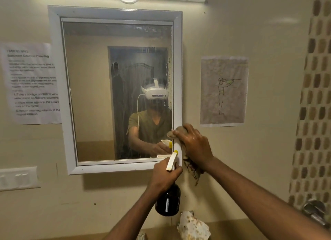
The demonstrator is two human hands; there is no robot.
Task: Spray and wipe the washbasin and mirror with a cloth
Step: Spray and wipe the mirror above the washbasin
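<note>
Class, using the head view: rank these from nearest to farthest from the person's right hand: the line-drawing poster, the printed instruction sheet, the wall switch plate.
From the right hand, holding the cloth at the mirror frame's lower right corner:
1. Line-drawing poster, just above and right of it.
2. Printed instruction sheet, left of the mirror.
3. Wall switch plate, far lower left; close to the sheet, but slightly farther.

Both forearms are bare. The mirror reflects an olive short-sleeved V-neck shirt, a white headset, and its white cable.
</note>
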